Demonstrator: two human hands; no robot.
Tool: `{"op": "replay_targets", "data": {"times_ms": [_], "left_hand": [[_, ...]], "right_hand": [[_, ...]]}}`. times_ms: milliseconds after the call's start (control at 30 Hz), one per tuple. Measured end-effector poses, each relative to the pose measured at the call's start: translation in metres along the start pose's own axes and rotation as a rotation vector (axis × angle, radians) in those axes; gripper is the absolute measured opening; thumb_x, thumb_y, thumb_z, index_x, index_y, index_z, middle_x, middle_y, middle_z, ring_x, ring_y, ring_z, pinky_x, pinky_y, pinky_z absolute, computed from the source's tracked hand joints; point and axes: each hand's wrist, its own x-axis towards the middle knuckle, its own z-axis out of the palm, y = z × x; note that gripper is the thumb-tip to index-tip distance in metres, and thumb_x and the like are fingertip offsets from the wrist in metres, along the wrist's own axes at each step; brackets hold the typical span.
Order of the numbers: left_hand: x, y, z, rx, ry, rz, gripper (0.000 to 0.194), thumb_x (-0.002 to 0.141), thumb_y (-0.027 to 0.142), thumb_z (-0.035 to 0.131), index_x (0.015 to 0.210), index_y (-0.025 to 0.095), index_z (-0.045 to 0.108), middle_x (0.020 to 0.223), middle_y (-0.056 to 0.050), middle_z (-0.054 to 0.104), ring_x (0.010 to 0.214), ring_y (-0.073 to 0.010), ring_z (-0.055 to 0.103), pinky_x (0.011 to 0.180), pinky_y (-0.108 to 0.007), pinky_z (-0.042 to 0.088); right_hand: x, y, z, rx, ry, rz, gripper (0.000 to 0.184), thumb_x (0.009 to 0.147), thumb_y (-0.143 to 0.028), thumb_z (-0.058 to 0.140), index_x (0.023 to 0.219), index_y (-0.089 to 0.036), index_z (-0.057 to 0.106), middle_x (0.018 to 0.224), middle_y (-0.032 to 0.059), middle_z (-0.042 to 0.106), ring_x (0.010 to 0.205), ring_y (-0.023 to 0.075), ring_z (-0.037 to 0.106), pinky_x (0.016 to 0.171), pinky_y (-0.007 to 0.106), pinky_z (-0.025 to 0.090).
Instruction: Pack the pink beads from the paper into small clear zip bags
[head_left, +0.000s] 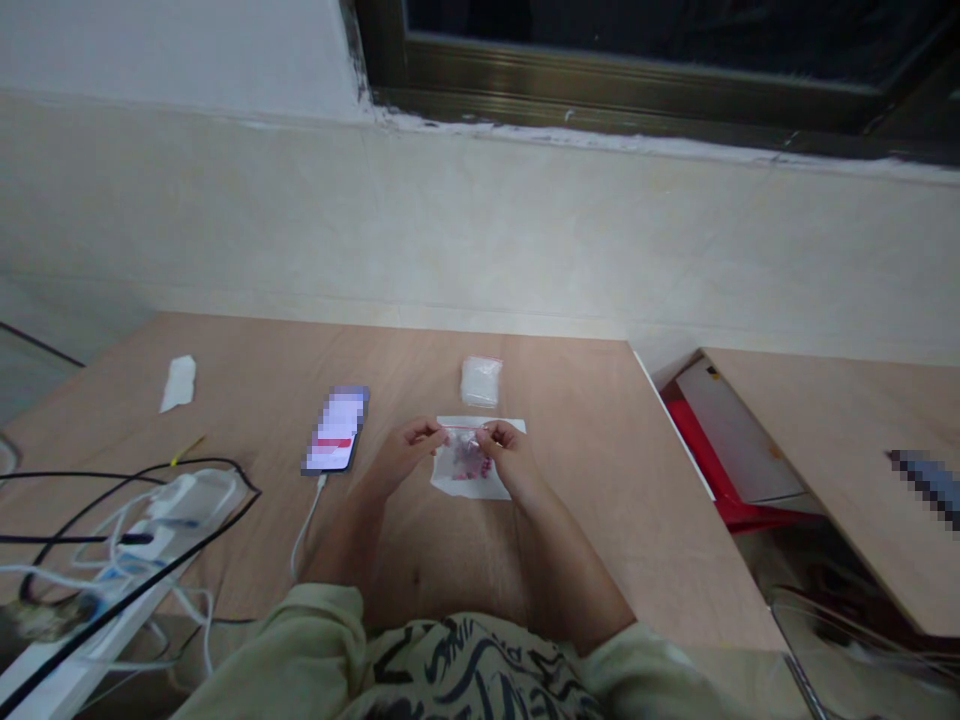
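Note:
Between my two hands is a small clear zip bag (466, 452) with a red line along its top and small dark red pieces inside. My left hand (411, 446) pinches its upper left corner. At the upper right corner, my right hand (505, 446) grips it with thumb and fingers closed. Under the bag lies a white sheet of paper (450, 484) on the wooden table. Just beyond the paper is a stack of clear zip bags (481, 382). What the small red pieces are is too blurred to tell.
A phone (337, 430) with a lit screen and a white charging cable (306, 525) lies left of my hands. Farther left are a white scrap of paper (178, 384) and a power strip (187, 510) tangled in cables. A second table (840, 420) stands at the right, across a gap.

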Motion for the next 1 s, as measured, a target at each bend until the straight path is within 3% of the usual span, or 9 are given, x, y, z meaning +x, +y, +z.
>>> {"op": "replay_targets", "data": {"times_ms": [133, 267, 433, 533, 700, 900, 1000], "left_hand": [[0.0, -0.004, -0.002, 0.032, 0.005, 0.008, 0.007, 0.064, 0.023, 0.063, 0.06, 0.017, 0.063, 0.06, 0.003, 0.06, 0.059, -0.0119, 0.052, 0.059, -0.021, 0.037], [-0.003, -0.007, -0.002, 0.066, 0.038, 0.023, 0.009, 0.065, 0.025, 0.062, 0.06, 0.017, 0.061, 0.059, 0.003, 0.06, 0.059, -0.012, 0.052, 0.057, -0.02, 0.036], [-0.012, -0.009, 0.002, 0.182, -0.115, 0.043, 0.016, 0.073, 0.031, 0.053, 0.07, 0.017, 0.062, 0.064, 0.001, 0.059, 0.062, -0.0129, 0.051, 0.058, -0.021, 0.037], [-0.016, -0.007, 0.006, 0.322, -0.16, 0.108, 0.021, 0.075, 0.032, 0.051, 0.067, 0.016, 0.062, 0.062, 0.001, 0.057, 0.063, -0.0136, 0.05, 0.058, -0.022, 0.036], [-0.017, -0.004, 0.006, 0.463, -0.141, 0.174, 0.022, 0.074, 0.033, 0.051, 0.067, 0.017, 0.063, 0.063, 0.0, 0.058, 0.06, -0.0129, 0.049, 0.057, -0.022, 0.035], [-0.014, -0.009, 0.001, 0.487, -0.132, 0.14, 0.025, 0.074, 0.036, 0.05, 0.068, 0.016, 0.063, 0.063, 0.0, 0.059, 0.06, -0.0118, 0.05, 0.057, -0.021, 0.037], [-0.011, -0.014, 0.002, 0.438, -0.091, 0.115, 0.026, 0.074, 0.038, 0.05, 0.068, 0.016, 0.062, 0.064, 0.0, 0.058, 0.062, -0.0118, 0.051, 0.06, -0.022, 0.039]], "right_hand": [[-0.002, -0.002, 0.0, -0.033, 0.026, -0.022, 0.028, 0.058, -0.044, 0.061, 0.063, -0.019, 0.048, 0.048, -0.0063, 0.046, 0.037, 0.0066, 0.039, 0.035, 0.02, 0.033], [-0.005, -0.003, 0.001, -0.013, -0.108, -0.019, 0.026, 0.062, -0.043, 0.06, 0.067, -0.018, 0.051, 0.052, -0.005, 0.048, 0.041, 0.0075, 0.042, 0.038, 0.02, 0.035], [-0.013, -0.002, 0.004, -0.018, -0.112, -0.07, 0.023, 0.062, -0.038, 0.061, 0.061, -0.017, 0.053, 0.053, -0.0036, 0.051, 0.045, 0.0084, 0.044, 0.044, 0.021, 0.036], [-0.02, -0.002, 0.003, -0.061, -0.106, -0.103, 0.021, 0.063, -0.036, 0.062, 0.06, -0.017, 0.055, 0.054, -0.0025, 0.053, 0.05, 0.0099, 0.046, 0.049, 0.022, 0.037], [-0.021, -0.001, -0.004, -0.075, -0.195, -0.069, 0.023, 0.065, -0.04, 0.06, 0.066, -0.017, 0.061, 0.06, -0.0002, 0.058, 0.053, 0.0112, 0.048, 0.05, 0.023, 0.037], [-0.017, -0.003, -0.006, -0.046, -0.095, -0.083, 0.026, 0.059, -0.041, 0.065, 0.055, -0.016, 0.059, 0.056, -0.0007, 0.057, 0.055, 0.0117, 0.049, 0.056, 0.024, 0.038], [-0.021, 0.0, -0.003, 0.026, -0.147, -0.013, 0.028, 0.06, -0.044, 0.063, 0.064, -0.016, 0.059, 0.059, -0.0007, 0.058, 0.054, 0.0114, 0.05, 0.053, 0.024, 0.039]]}}
